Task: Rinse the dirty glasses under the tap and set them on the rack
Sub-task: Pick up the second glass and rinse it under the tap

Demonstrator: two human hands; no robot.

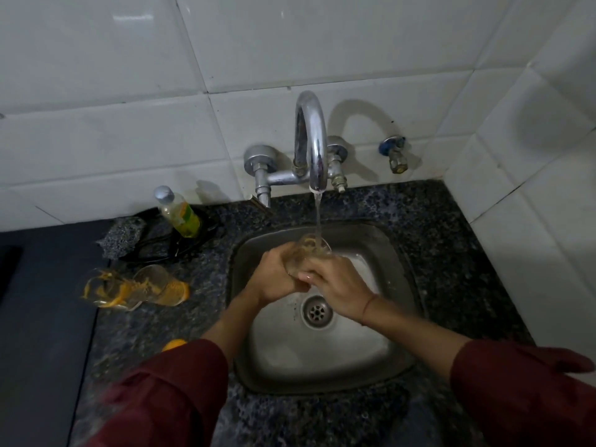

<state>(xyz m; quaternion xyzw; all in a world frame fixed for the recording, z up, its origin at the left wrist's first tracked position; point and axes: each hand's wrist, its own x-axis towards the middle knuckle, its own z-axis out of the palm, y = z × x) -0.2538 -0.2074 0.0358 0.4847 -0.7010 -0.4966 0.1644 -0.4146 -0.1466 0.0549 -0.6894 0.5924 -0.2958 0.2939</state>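
Over the steel sink I hold a clear glass tilted under the running chrome tap. Water falls into its mouth. My left hand wraps the glass from the left and my right hand grips it from the right, fingers overlapping at its base. Two dirty glasses smeared with orange residue lie on their sides on the counter, left of the sink. No rack is in view.
A dish soap bottle and a grey scrubber sit on a dark wire holder at the back left. A small orange object lies on the speckled granite counter. White tiled walls close in behind and at the right.
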